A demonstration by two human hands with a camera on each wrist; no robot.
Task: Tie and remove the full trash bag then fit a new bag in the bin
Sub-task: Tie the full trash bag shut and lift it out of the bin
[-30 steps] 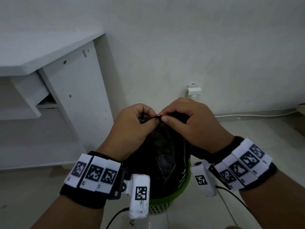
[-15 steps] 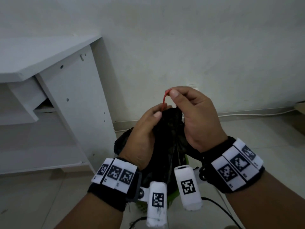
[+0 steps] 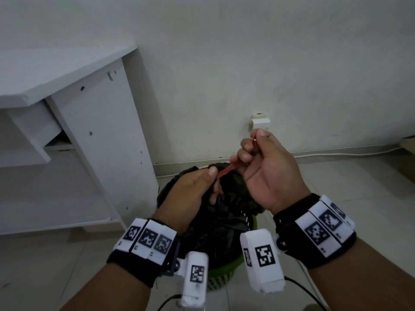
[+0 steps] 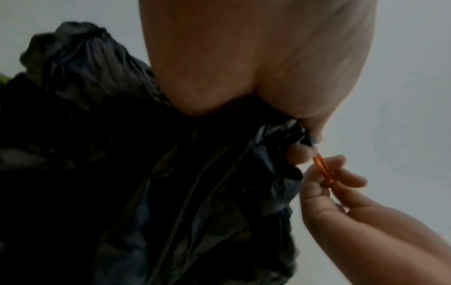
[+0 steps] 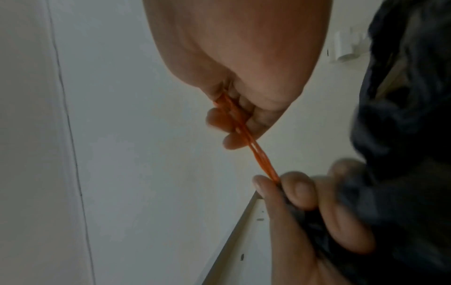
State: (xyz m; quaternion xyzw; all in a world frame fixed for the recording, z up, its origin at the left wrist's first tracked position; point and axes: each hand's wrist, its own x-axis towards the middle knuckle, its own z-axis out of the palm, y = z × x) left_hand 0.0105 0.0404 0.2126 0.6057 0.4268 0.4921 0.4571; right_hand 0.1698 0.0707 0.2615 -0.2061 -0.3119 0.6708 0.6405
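A full black trash bag [image 3: 226, 212] sits in a green basket bin [image 3: 224, 274] on the floor below my wrists. My left hand [image 3: 197, 187] grips the gathered neck of the bag [image 4: 280, 135] between thumb and fingers. A thin red rubber band [image 3: 226, 170] runs taut from that neck up to my right hand [image 3: 258, 151], which pinches it with curled fingers, above and to the right of the left hand. In the right wrist view the rubber band [image 5: 256, 154] stretches between both hands, and the bag [image 5: 402, 125] is at the right.
A white desk [image 3: 94, 122] stands close on the left of the bin. The white wall behind carries a small white fitting [image 3: 259, 121], and a white cable [image 3: 336, 151] runs along the skirting. Light floor tiles [image 3: 359, 187] spread to the right.
The hands came apart from the bag's top: the right hand drew the red band up and to the right until taut, while the left hand stayed lower on the neck.
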